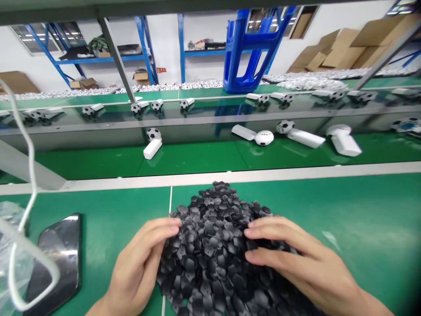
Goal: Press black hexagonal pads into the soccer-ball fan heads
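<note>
A heap of small black pentagon-shaped plastic pieces (213,245) lies on the green tabletop (371,210) in front of me. My left hand (140,259) rests against the heap's left side, its fingers stretched out along the pieces. On the opposite side, my right hand (299,259) touches the heap with extended fingers, the thumb apart from them. Neither hand grips a piece that I can see. Some pieces on the right are hidden beneath my right hand.
A black phone (61,259) and a white cable (31,175) lie at the left. Beyond the pale table edge, white parts with football-patterned balls (153,134) sit along a green conveyor (197,158). A blue stool (246,52) stands upside down farther back.
</note>
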Available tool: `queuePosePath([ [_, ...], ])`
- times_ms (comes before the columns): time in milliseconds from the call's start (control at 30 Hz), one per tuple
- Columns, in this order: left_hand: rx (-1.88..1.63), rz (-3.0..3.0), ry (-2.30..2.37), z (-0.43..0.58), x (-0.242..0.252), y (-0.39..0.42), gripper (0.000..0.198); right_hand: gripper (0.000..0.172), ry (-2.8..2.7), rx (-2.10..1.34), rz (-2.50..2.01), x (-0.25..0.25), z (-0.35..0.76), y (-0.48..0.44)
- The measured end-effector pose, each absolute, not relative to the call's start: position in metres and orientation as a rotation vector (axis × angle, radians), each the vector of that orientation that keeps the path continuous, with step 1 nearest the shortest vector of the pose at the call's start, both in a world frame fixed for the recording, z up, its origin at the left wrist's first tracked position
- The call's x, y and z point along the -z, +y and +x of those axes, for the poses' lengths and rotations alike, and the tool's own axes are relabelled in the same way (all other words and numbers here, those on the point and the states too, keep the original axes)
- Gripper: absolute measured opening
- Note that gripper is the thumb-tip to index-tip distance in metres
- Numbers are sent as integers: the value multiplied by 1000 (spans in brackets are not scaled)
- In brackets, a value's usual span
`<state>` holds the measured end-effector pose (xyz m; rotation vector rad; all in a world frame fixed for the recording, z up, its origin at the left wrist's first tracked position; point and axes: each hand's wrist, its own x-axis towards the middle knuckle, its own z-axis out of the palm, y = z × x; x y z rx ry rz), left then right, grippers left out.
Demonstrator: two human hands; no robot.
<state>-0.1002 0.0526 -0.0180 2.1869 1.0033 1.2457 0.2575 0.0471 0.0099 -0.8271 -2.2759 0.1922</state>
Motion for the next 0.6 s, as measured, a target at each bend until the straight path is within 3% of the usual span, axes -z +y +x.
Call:
queuePosePath([
  [300,-1147,2271,1083,-101,18,53,51,21,-1874,-252,-1075,-21,250,34],
  [500,-1111,2382,1097,-109,21,56,48,29,-1595,-447,-1158,-15,248,22],
  [600,-1061,2440,1074,-114,23,58,50,41,-1639,-444,-1076,-18,254,21],
])
